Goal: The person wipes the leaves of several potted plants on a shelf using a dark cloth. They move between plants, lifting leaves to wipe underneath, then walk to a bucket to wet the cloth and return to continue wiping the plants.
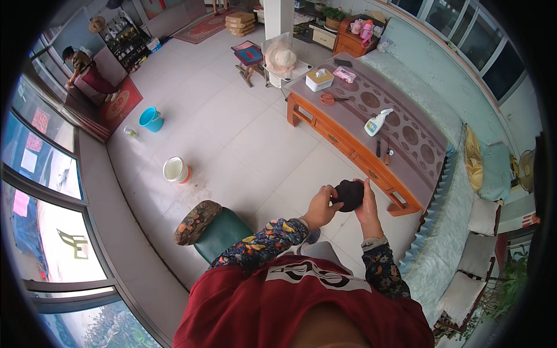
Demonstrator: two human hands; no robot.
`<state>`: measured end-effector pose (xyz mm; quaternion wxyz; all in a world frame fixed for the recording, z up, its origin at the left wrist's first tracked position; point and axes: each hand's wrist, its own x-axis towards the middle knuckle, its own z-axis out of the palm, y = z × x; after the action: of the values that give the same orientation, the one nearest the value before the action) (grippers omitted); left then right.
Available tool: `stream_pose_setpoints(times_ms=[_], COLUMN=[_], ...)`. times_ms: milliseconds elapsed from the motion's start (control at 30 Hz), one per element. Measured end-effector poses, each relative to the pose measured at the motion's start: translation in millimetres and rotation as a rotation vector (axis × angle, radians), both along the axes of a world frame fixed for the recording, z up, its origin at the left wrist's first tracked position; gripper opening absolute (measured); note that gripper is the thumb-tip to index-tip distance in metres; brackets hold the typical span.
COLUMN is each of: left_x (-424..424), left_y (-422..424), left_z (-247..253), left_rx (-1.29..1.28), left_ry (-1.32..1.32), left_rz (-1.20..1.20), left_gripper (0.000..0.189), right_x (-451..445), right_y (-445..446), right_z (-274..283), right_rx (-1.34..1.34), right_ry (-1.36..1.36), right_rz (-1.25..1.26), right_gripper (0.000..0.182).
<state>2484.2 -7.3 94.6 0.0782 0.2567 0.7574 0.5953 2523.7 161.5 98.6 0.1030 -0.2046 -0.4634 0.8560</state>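
In front of my body, both hands hold a dark, bunched-up object (349, 195), apparently cloth; its exact kind is hard to tell. My left hand (323, 205) grips its left side with curled fingers and thumb. Along its right side lies my right hand (367, 208), fingers pointing up and supporting it. Patterned floral sleeve covers (265, 241) run over both forearms. The wooden coffee table (348, 150) stands just beyond and to the right of my hands. On it lie a white spray bottle (377, 123), a dark-handled tool (378, 148) and a wooden-handled tool (387, 157).
Orange-handled scissors (329, 99) and a tissue box (320, 81) also rest on the table. A green-seated chair (224, 230) stands left of me. A white bucket (176, 170) and blue bucket (151, 119) are on the floor. Another person (89, 71) bends at the far-left window; a sofa (439, 243) runs along the right.
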Motion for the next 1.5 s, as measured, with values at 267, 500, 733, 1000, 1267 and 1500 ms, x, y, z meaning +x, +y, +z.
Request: stream_pose_setpoints(times_ms=[267,500,733,1000,1267,1500], left_x=[-129.3,-243.7,-342.2,-475.4,-603.9,-732.0], left_y=[9.2,-33.0,-116.7,-200.4,-260.0,-296.4], left_z=[-29.1,-26.1,16.2,60.3,107.0,115.0], left_rx=[-0.099,0.330,0.281,0.213,0.119,-0.080], left_ry=[-0.012,-0.570,-0.297,-0.109,0.075,0.180], left_rz=[-0.036,0.197,0.425,0.425,0.536,0.640], left_gripper=[0.021,0.015,0.013,0.015,0.013,0.010], right_x=[-118.8,-247.5,-386.5,-527.1,-666.8,-798.6], right_y=[24.1,5.7,-72.6,-162.3,-230.5,-262.8], right_z=[-2.4,20.9,12.0,38.9,43.2,46.1], right_rx=[-0.105,-0.128,0.119,0.117,0.401,0.830], right_ry=[0.097,0.090,0.157,0.210,0.168,0.274], right_rz=[0.273,0.646,0.785,0.831,0.775,0.742], right_gripper=[0.043,0.071,0.057,0.059,0.041,0.042])
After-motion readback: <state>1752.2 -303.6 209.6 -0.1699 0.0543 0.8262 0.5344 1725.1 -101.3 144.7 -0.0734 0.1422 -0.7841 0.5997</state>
